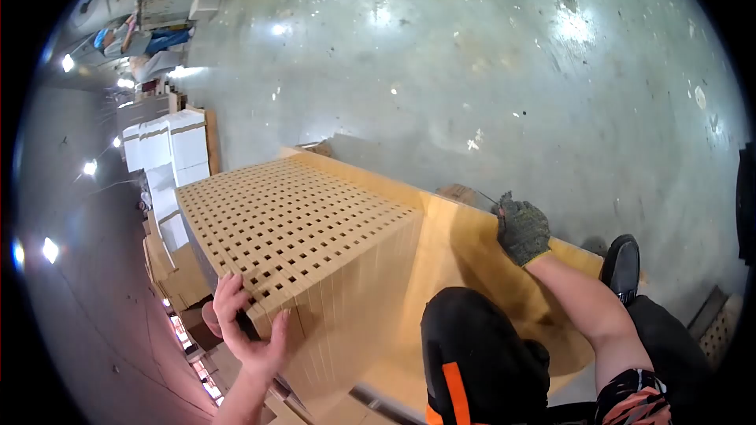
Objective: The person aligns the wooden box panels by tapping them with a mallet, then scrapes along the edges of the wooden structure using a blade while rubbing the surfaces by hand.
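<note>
A stack of light brown panels [299,224] with rows of small square holes stands on the left. My bare left hand [250,338] is at its near corner, thumb on the layered side and fingers over the perforated face, gripping it. Beside the stack runs a smooth yellowish wooden board [465,240]. My right hand [524,230], in a dark grey knit glove, is closed over the far edge of this board. A thin dark piece sticks out by the gloved fingertips; I cannot tell what it is. The undersides of the gloved fingers are hidden.
My bent knee [480,338] in dark trousers is close to the board, and my black shoe [622,264] is on the grey concrete floor [441,55]. White boxes [169,145] are stacked beyond the panels. Another person [126,38] is far back at the left.
</note>
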A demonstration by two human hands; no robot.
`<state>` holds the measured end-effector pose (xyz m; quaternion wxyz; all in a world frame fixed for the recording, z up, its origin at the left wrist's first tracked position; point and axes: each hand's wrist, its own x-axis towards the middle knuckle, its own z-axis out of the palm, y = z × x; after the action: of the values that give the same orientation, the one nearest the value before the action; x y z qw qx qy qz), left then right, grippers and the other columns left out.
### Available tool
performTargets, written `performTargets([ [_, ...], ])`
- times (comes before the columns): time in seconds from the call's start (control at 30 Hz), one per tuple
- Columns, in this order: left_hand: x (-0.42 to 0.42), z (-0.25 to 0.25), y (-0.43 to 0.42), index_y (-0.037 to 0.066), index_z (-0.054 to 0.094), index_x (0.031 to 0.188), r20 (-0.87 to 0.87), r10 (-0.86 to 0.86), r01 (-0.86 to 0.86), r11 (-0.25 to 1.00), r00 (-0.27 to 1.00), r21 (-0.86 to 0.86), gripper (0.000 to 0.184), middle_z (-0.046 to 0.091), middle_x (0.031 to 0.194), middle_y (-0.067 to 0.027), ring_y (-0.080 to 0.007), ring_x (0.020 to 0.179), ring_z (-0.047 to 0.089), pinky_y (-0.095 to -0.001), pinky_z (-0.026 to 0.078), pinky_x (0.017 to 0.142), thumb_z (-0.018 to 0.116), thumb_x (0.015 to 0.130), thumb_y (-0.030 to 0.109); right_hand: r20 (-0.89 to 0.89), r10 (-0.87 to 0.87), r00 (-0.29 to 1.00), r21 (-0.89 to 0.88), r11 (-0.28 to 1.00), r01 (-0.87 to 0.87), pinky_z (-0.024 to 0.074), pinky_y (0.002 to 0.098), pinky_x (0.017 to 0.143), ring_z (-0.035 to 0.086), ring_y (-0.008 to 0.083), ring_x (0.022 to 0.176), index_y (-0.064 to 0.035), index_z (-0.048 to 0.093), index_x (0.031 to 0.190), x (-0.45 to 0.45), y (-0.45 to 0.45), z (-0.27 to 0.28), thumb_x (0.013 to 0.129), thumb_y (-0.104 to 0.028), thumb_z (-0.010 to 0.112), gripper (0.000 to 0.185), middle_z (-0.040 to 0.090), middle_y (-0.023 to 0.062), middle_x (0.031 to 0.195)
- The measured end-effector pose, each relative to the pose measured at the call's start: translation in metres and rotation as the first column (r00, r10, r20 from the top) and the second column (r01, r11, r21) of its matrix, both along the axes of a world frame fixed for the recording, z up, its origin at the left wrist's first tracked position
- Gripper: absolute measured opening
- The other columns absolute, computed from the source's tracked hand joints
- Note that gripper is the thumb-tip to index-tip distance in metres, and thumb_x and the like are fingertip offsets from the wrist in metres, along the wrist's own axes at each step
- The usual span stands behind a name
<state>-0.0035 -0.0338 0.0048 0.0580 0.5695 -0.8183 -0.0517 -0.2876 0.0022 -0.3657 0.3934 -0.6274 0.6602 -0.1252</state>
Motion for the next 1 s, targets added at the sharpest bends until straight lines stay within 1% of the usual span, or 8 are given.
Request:
performTargets([
  [0.17,-0.001,0.008,-0.005,0.007,0.048,0.099,0.090,0.000,-0.009,0.995,0.996,0.095,0.037,0.060,0.103,-0.0106,-0.0312,0.112,0.052,-0.0607,0.018,0.117,0.076,0.074,0.004,0.051,0.032,0.998,0.051,0.998,-0.034,0.0522,0.0464,0.078,0.065,0.0343,0.087,-0.0041,0.061,0.107,0.033,-0.025,-0.005,0.084,-0.014,0.055,0.026,0.068,0.0162,0.087],
  [0.3,0.000,0.009,-0.006,0.008,0.048,0.096,0.064,0.002,-0.009,0.994,0.998,0.112,0.036,0.058,0.101,-0.0095,-0.0307,0.111,0.052,-0.0610,0.018,0.117,0.076,0.073,0.004,0.052,0.058,0.997,0.078,0.995,-0.062,0.0520,0.0472,0.078,0.065,0.0347,0.087,-0.0044,0.062,0.107,0.063,-0.041,-0.003,0.083,-0.014,0.055,0.026,0.068,0.0168,0.088],
  [0.47,0.005,0.010,-0.004,0.007,0.044,0.105,0.028,-0.038,0.034,0.993,0.999,0.112,0.049,0.056,0.108,-0.0115,-0.0307,0.114,0.051,-0.0601,0.017,0.117,0.079,0.071,0.005,0.030,0.023,0.999,0.017,1.000,-0.023,0.0514,0.0478,0.078,0.065,0.0351,0.087,-0.0051,0.063,0.106,0.064,-0.041,-0.004,0.084,-0.013,0.055,0.024,0.068,0.0170,0.089],
  [0.6,0.007,0.006,-0.002,0.003,0.043,0.120,-0.004,-0.035,0.036,0.997,0.999,0.063,0.063,0.053,0.125,-0.0167,-0.0317,0.120,0.050,-0.0580,0.017,0.118,0.080,0.070,0.006,0.062,0.015,0.998,0.015,1.000,-0.016,0.0508,0.0483,0.078,0.064,0.0356,0.087,-0.0049,0.062,0.108,0.064,-0.040,-0.003,0.084,-0.013,0.056,0.026,0.068,0.0177,0.089],
  [0.7,-0.003,0.009,-0.006,0.003,0.044,0.123,0.084,0.001,-0.007,0.997,0.996,0.072,0.065,0.053,0.129,-0.0178,-0.0328,0.123,0.049,-0.0566,0.017,0.118,0.081,0.070,0.008,0.070,0.015,0.997,0.030,0.999,-0.018,0.0506,0.0485,0.078,0.064,0.0359,0.087,-0.0047,0.062,0.112,0.062,-0.043,0.001,0.085,-0.014,0.055,0.030,0.068,0.0181,0.090],
  [0.83,-0.003,0.011,-0.008,0.003,0.052,0.108,0.110,-0.043,0.032,0.995,0.993,0.096,0.046,0.060,0.119,-0.0170,-0.0350,0.119,0.052,-0.0563,0.023,0.116,0.079,0.071,0.008,0.036,0.023,0.999,0.014,1.000,-0.024,0.0508,0.0481,0.079,0.064,0.0362,0.088,-0.0032,0.061,0.115,0.064,-0.040,-0.003,0.085,-0.014,0.054,0.033,0.068,0.0191,0.091],
  [0.87,-0.010,0.007,-0.008,0.005,0.059,0.097,0.062,0.029,-0.030,0.999,0.998,0.017,0.036,0.068,0.106,-0.0114,-0.0351,0.110,0.059,-0.0571,0.031,0.111,0.079,0.067,0.004,0.036,0.015,0.999,0.014,1.000,-0.015,0.0510,0.0481,0.079,0.065,0.0363,0.087,-0.0026,0.061,0.115,0.064,-0.040,-0.003,0.084,-0.014,0.054,0.033,0.068,0.0194,0.091],
  [1.0,-0.005,0.009,-0.008,0.003,0.057,0.098,0.095,-0.061,0.057,0.997,0.994,0.048,0.023,0.065,0.103,-0.0129,-0.0335,0.111,0.056,-0.0595,0.024,0.115,0.069,0.078,0.002,0.077,0.021,0.997,0.025,0.999,-0.023,0.0519,0.0481,0.079,0.066,0.0366,0.087,-0.0003,0.060,0.114,0.063,-0.045,0.003,0.083,-0.013,0.054,0.034,0.069,0.0209,0.090],
])
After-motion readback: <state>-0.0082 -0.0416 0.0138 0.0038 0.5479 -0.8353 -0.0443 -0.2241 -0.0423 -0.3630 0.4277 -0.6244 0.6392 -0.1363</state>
